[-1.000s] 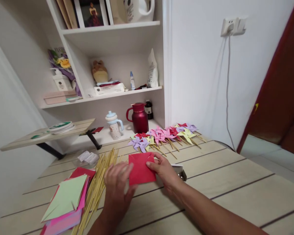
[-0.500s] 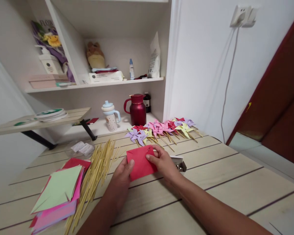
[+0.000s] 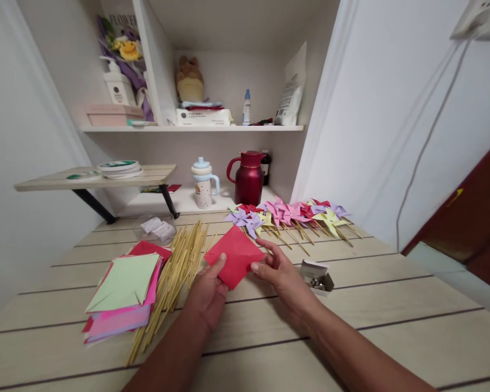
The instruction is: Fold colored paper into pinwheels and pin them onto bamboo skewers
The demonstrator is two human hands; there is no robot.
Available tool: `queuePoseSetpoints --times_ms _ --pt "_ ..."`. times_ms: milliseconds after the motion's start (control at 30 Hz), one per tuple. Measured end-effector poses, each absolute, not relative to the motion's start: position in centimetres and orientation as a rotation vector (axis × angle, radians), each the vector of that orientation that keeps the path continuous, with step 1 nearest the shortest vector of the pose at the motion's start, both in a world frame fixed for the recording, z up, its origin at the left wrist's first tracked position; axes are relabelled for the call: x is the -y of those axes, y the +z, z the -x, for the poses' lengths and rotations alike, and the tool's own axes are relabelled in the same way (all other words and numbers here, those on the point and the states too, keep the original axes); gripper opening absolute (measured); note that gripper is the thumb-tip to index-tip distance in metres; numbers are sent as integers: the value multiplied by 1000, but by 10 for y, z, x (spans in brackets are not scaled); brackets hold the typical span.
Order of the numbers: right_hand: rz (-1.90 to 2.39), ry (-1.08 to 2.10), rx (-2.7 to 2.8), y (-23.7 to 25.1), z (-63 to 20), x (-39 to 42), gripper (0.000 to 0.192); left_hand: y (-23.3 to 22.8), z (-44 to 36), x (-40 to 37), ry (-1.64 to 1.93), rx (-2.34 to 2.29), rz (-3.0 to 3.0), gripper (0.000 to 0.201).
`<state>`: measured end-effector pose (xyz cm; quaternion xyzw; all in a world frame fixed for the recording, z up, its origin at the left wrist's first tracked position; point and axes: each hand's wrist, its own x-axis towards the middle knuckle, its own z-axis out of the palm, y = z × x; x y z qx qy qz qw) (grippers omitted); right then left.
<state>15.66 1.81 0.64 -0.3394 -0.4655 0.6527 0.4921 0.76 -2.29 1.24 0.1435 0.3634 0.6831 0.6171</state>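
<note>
A square sheet of red paper [image 3: 237, 253], turned cornerwise with slits running in from its corners, is held above the table. My left hand [image 3: 209, 291] is closed on its lower-left side, thumb on top. At the right corner, the thumb and fingers of my right hand [image 3: 283, 277] pinch the sheet. Left of my hands lie a bundle of thin wooden sticks [image 3: 175, 272] and a stack of coloured paper sheets [image 3: 124, 280], light green on top. Beyond the red sheet lie several finished paper pinwheels [image 3: 283, 212] on sticks. A small open box [image 3: 319, 280] of metal pieces stands right of my right hand.
A clear plastic container [image 3: 157, 228] with white packets sits behind the stack. At the back stand a speckled cup [image 3: 204, 190] and a dark red jug [image 3: 249, 182]. A small raised shelf [image 3: 159, 174] carrying rolls of tape overhangs the left back.
The red sheet has turned from lying square to cornerwise between my hands. My right hand has shifted to its right corner. The view has swung left, showing more of the small box.
</note>
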Motion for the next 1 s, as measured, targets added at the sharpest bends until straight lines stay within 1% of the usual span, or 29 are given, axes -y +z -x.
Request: queuePoseSetpoints --times_ms 67,233,433,567,700,833,900,1000 --pt "805 1610 1105 5 -154 -17 74 15 -10 26 1547 -803 -330 39" --pt "807 1565 1032 10 -155 -17 68 14 -13 31 1474 -832 -401 34" --pt "809 1500 1104 12 -162 -17 68 12 -15 31 1406 -807 -491 34" --pt "814 1472 1172 11 -163 -15 67 9 -16 31 1346 -747 -546 31" --pt "805 1381 1250 13 -167 -11 68 8 -13 28 1448 -828 -428 30" --pt "717 1385 1407 11 -170 -7 69 8 -9 25 1521 -821 -381 31" --pt "665 1349 1550 7 -170 -5 59 8 -8 25 1538 -800 -382 31" --pt "683 1047 1821 3 -168 -5 40 8 -10 27 1558 -795 -378 29"
